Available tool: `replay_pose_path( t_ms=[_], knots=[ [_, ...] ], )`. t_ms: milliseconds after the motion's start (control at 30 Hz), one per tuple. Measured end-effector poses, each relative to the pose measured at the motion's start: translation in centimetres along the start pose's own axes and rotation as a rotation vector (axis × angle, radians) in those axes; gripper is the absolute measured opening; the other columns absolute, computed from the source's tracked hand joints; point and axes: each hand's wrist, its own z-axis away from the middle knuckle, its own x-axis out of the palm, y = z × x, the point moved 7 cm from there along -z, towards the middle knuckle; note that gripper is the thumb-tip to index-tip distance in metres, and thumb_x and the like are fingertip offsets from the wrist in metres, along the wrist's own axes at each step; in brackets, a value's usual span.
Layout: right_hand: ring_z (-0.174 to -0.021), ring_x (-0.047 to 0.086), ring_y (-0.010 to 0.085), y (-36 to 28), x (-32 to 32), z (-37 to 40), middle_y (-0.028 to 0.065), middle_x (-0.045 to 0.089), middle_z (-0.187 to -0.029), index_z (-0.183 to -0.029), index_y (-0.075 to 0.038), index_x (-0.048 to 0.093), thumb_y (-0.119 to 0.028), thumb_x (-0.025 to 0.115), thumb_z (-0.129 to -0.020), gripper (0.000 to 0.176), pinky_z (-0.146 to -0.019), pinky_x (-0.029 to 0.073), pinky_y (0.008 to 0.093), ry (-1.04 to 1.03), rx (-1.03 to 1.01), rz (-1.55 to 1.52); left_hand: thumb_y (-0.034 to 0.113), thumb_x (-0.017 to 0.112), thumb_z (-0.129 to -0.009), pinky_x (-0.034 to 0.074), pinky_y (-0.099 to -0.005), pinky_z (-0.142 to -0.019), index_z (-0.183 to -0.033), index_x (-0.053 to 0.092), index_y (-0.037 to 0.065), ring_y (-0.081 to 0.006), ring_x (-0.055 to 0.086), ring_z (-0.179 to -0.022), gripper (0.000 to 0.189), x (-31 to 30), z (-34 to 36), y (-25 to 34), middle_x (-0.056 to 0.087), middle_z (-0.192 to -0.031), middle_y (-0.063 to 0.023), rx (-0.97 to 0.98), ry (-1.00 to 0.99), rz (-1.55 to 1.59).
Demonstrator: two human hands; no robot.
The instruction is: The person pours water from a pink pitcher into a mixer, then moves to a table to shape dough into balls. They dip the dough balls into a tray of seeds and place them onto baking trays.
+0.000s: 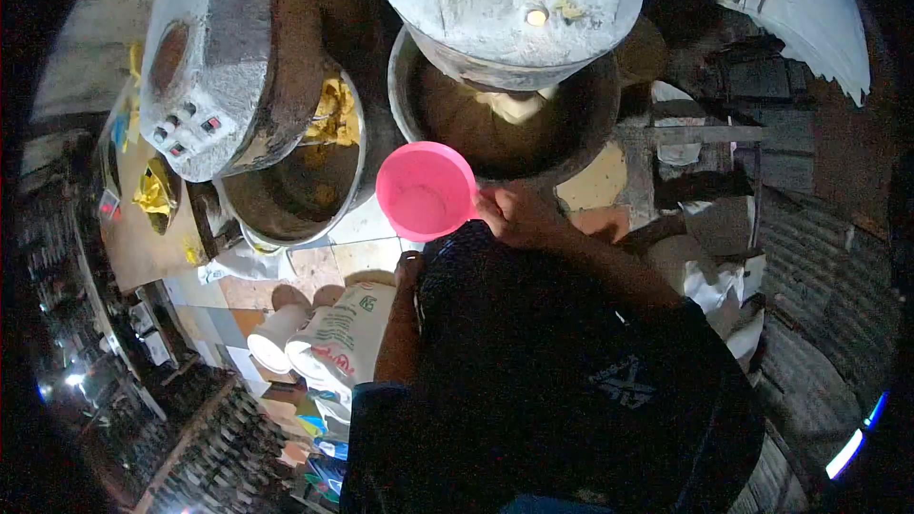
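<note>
A pink dipper [426,192] is held by its handle in my right hand [509,216], with the fingers wrapped round it. It hangs at the near left edge of a large mixer bowl [404,86], and I see nothing but pink inside it. Pale dough [514,107] clings below the mixer head [514,9] in that bowl. My left hand [408,269] is low beside my body, below the dipper; its fingers are too dark and small to make out.
On the left is a second mixer [224,57], its bowl [354,133] holding yellow dough [335,114]. A white bucket [276,338] and a printed sack [347,328] stand on the tiled floor. At the far left, a yellow bag [154,192] lies on a board [143,252]. More sacks [712,290] are at the right.
</note>
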Motion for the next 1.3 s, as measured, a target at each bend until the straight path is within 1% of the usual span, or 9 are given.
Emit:
replay_pose_path(
  t_ms=[100,167,300,400,500,833,967,1167,1300],
  knots=[
    [-0.067,0.059,0.0364,-0.7,-0.7,-0.3,0.0221,0.059,-0.072,-0.092,0.002,0.06,-0.021,0.043,-0.091,0.028,-0.06,0.047,0.0417,0.024,-0.041,0.059,0.042,0.055,-0.083,0.048,-0.04,-0.077,-0.103,0.059,0.013,-0.0295,0.062,-0.088,0.036,2.0,1.6,6.7,0.066,-0.091,-0.0156,-0.174,0.167,-0.67],
    [-0.066,0.06,0.0361,0.5,-0.7,-0.6,0.0215,0.059,-0.072,-0.094,0.002,0.059,-0.021,0.043,-0.091,0.027,-0.059,0.046,0.0418,0.008,0.161,-0.191,0.043,0.054,-0.083,0.048,-0.0404,-0.077,-0.102,0.06,0.012,-0.0295,0.062,-0.088,0.037,1.6,1.2,6.0,0.066,-0.091,-0.0149,-0.202,0.178,-0.646],
    [-0.064,0.06,0.0365,1.1,0.8,-0.2,0.022,0.059,-0.072,-0.095,0.002,0.058,-0.018,0.043,-0.091,0.026,-0.058,0.047,0.0435,0.024,-0.022,-0.085,0.048,0.053,-0.083,0.048,-0.0412,-0.077,-0.095,0.063,0.01,-0.0298,0.062,-0.088,0.041,-0.7,-2.0,-2.3,0.066,-0.093,-0.0125,-0.224,0.182,-0.8],
    [-0.063,0.06,0.0368,1.2,0.7,-0.1,0.0227,0.06,-0.076,-0.096,0.004,0.057,-0.014,0.044,-0.09,0.023,-0.058,0.049,0.044,0.042,-0.021,0.012,0.05,0.053,-0.081,0.048,-0.0407,-0.077,-0.09,0.065,0.008,-0.0294,0.062,-0.089,0.045,1.2,0.0,4.3,0.066,-0.093,-0.0118,-0.124,0.058,-0.939],
    [-0.067,0.061,0.0365,0.8,1.5,0.3,0.024,0.06,-0.08,-0.097,0.005,0.056,-0.011,0.043,-0.089,0.021,-0.059,0.05,0.0442,0.11,-0.275,0.175,0.05,0.053,-0.079,0.048,-0.0402,-0.077,-0.092,0.066,0.008,-0.0292,0.062,-0.089,0.047,1.2,1.0,5.6,0.066,-0.093,-0.0134,-0.164,0.102,-0.714],
    [-0.077,0.061,0.0376,2.5,1.1,-0.4,0.0199,0.062,-0.081,-0.097,0.0,0.059,-0.024,0.036,-0.093,0.033,-0.071,0.047,0.044,-0.075,0.152,-0.137,0.047,0.054,-0.078,0.048,-0.039,-0.08,-0.099,0.066,0.012,-0.0283,0.062,-0.092,0.043,-1.1,-2.1,-2.4,0.066,-0.097,-0.0118,-0.14,0.101,-0.41],
    [-0.076,0.061,0.0351,2.6,0.5,-0.5,0.0215,0.061,-0.082,-0.098,0.001,0.058,-0.021,0.038,-0.092,0.03,-0.067,0.047,0.0445,-0.24,0.347,-0.219,0.046,0.056,-0.077,0.048,-0.0393,-0.08,-0.098,0.066,0.012,-0.029,0.062,-0.092,0.041,-0.2,-2.7,-1.1,0.066,-0.097,-0.0115,-0.13,0.016,-0.862],
    [-0.06,0.058,0.0356,2.1,2.0,0.9,0.021,0.061,-0.074,-0.101,0.002,0.059,-0.014,0.046,-0.09,0.023,-0.056,0.046,0.0437,0.183,-0.344,0.244,0.046,0.058,-0.077,0.048,-0.0401,-0.081,-0.102,0.064,0.012,-0.0304,0.061,-0.094,0.042,0.6,0.2,4.2,0.065,-0.098,-0.0133,-0.164,0.167,-0.643],
    [-0.056,0.057,0.0344,1.7,0.5,0.3,0.0185,0.058,-0.067,-0.101,0.003,0.059,-0.01,0.047,-0.089,0.021,-0.052,0.044,0.0424,0.053,-0.08,0.084,0.049,0.057,-0.076,0.048,-0.0402,-0.082,-0.104,0.063,0.012,-0.0312,0.06,-0.096,0.047,1.0,-0.3,2.8,0.065,-0.101,-0.015,-0.376,0.188,-0.778]
  ],
)
